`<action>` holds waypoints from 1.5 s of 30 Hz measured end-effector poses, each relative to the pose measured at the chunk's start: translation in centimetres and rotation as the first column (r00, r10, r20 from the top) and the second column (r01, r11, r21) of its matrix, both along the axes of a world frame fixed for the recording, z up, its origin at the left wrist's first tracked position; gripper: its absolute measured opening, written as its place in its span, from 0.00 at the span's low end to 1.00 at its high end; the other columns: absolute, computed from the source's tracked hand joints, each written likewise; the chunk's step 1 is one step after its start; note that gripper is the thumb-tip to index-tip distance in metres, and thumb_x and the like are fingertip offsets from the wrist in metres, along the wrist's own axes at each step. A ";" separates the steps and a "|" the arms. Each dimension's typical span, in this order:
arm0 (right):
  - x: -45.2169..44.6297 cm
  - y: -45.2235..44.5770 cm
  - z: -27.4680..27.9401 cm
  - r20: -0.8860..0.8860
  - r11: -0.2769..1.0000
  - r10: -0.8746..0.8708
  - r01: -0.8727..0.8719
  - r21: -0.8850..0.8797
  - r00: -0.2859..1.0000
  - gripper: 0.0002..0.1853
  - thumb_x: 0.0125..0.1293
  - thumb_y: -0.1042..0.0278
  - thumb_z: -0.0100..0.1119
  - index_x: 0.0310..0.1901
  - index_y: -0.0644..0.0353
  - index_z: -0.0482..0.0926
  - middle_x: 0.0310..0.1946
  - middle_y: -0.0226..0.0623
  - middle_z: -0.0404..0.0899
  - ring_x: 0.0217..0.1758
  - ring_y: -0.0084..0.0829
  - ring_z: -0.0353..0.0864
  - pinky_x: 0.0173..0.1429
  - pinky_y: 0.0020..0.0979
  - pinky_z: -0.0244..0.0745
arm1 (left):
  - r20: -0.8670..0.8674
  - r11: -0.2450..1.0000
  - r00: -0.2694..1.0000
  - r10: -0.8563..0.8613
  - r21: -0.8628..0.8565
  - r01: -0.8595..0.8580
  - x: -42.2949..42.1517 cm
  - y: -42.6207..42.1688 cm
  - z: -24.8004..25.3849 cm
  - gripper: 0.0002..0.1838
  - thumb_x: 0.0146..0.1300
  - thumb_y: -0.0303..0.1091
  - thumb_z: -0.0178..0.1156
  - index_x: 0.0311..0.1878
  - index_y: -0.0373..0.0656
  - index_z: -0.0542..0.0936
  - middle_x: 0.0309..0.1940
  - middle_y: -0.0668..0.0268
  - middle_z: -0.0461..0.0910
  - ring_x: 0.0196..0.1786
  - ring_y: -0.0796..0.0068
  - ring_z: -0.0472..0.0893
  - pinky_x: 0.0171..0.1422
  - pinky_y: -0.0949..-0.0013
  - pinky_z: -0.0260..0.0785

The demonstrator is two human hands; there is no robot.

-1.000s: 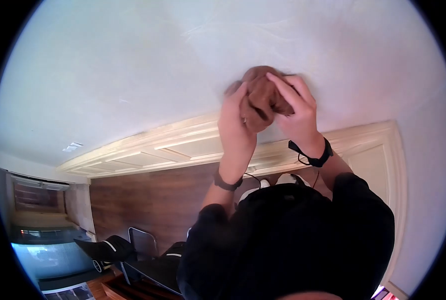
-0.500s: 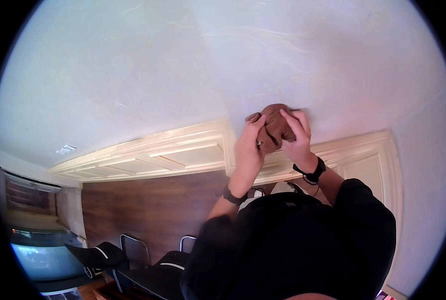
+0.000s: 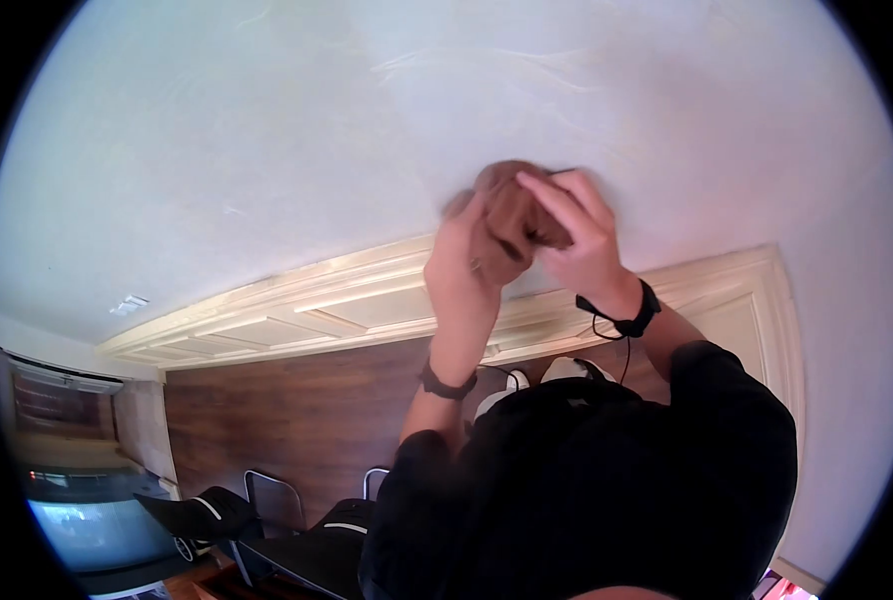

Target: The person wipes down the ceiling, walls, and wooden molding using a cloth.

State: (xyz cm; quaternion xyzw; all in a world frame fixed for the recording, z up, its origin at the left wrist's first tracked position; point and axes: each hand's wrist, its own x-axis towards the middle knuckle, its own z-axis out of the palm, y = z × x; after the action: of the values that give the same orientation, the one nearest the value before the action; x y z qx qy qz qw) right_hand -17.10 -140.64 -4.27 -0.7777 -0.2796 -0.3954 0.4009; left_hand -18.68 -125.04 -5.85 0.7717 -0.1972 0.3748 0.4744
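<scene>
A crumpled brown cloth (image 3: 512, 215) is bunched between my two hands, in front of the pale wall (image 3: 297, 140). My left hand (image 3: 464, 250) grips its left side, with the thumb lying along the folds. On the right side, the fingers of my right hand (image 3: 582, 225) are bent over the cloth and pinch its upper part. Dark bands circle both wrists, and a thin black cord hangs from the right one. Whether the cloth touches the wall cannot be made out.
Cream panelled wainscot (image 3: 367, 308) runs along the wall's foot above the wooden floor (image 3: 287, 400). Black chairs (image 3: 312, 545) with metal frames stand at the lower left, near a glass-topped unit (image 3: 97, 530). A wall socket (image 3: 130, 305) sits at the left.
Between one second and half a second ago both hands and the cloth came lower in view; now they are higher and slightly further left. Both hands have kept hold of the cloth.
</scene>
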 end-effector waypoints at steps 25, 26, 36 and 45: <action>-0.5 -2.6 -13.3 -0.071 0.970 -0.112 0.125 0.210 0.991 0.30 0.44 0.86 0.69 0.54 0.58 0.81 0.43 0.37 0.72 0.42 0.35 0.77 0.40 0.30 0.77 | -0.153 0.988 0.981 -0.121 0.081 0.134 0.1 -3.9 -11.1 0.34 0.46 0.16 0.63 0.62 0.44 0.73 0.56 0.49 0.77 0.57 0.47 0.78 0.53 0.58 0.77; -0.4 -2.7 -14.1 -0.077 0.983 -0.108 0.119 0.144 0.991 0.31 0.43 0.84 0.70 0.54 0.59 0.81 0.43 0.38 0.73 0.43 0.37 0.77 0.42 0.32 0.76 | -0.151 0.990 0.981 -0.119 0.058 0.129 -0.1 -3.7 -11.8 0.33 0.47 0.17 0.62 0.61 0.43 0.73 0.56 0.48 0.77 0.58 0.47 0.78 0.54 0.58 0.76; -0.8 -2.0 -19.4 -0.203 0.996 -0.084 0.074 -0.055 0.976 0.31 0.41 0.82 0.71 0.52 0.54 0.83 0.40 0.37 0.73 0.42 0.39 0.77 0.43 0.34 0.76 | -0.352 1.000 0.936 0.006 -0.025 -0.016 -1.2 -2.6 -19.9 0.22 0.56 0.28 0.65 0.55 0.44 0.74 0.47 0.53 0.81 0.46 0.48 0.81 0.44 0.57 0.75; -2.2 -2.5 -28.9 -0.679 0.998 0.022 -0.050 -0.022 0.734 0.28 0.48 0.79 0.67 0.54 0.54 0.78 0.44 0.39 0.75 0.46 0.43 0.79 0.47 0.36 0.77 | -0.724 0.988 0.686 0.063 0.144 0.062 -1.7 -1.5 -28.1 0.14 0.59 0.34 0.64 0.45 0.45 0.72 0.35 0.51 0.82 0.39 0.43 0.80 0.38 0.48 0.72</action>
State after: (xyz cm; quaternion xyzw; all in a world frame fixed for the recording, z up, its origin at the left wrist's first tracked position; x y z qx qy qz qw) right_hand -19.27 -143.13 -33.18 -0.8702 -0.1371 -0.0716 0.4677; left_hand -20.34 -126.55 -34.00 0.8917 -0.0217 0.0221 0.4515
